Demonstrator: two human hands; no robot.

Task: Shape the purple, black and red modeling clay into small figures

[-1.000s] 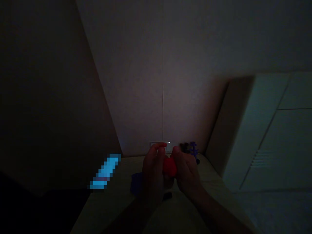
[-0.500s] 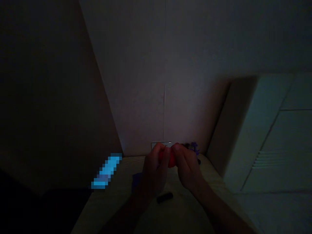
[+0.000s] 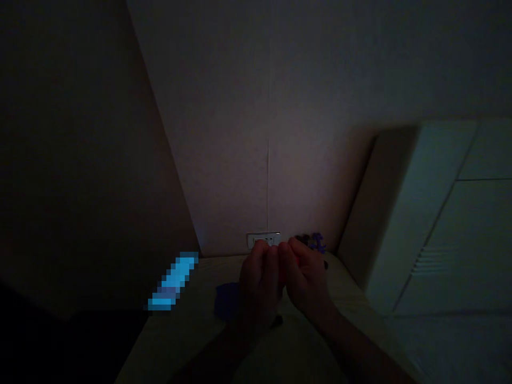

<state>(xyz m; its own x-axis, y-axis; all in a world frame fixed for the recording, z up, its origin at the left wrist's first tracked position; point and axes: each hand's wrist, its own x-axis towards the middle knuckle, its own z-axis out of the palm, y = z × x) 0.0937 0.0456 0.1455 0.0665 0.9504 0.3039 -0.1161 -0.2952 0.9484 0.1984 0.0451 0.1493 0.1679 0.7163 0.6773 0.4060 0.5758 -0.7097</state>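
Both hands are together over the wooden surface (image 3: 180, 336), closed around a small red rounded thing (image 3: 282, 278). My left hand (image 3: 259, 277) wraps its left side, with thumb and fingers bent over it. My right hand (image 3: 304, 274) grips the other side, its thumb close to the left one. Only a sliver of red shows between the hands, so its kind is unclear in the dim light. Beside my left wrist lies a dark blue thing (image 3: 226, 302). A small black thing (image 3: 277, 321) is partly hidden under my left forearm.
A wall socket (image 3: 256, 238) sits low on the wall behind the hands. At the surface's back right stands a purple thing (image 3: 318, 242) with dark pieces near it. A bright blue pixelated patch (image 3: 175, 281) is at the left, a pale cabinet (image 3: 436, 213) at the right.
My hands have drawn closer together and cover more of the red thing. My left forearm now hides most of the black thing, while more of the blue one and the socket shows.
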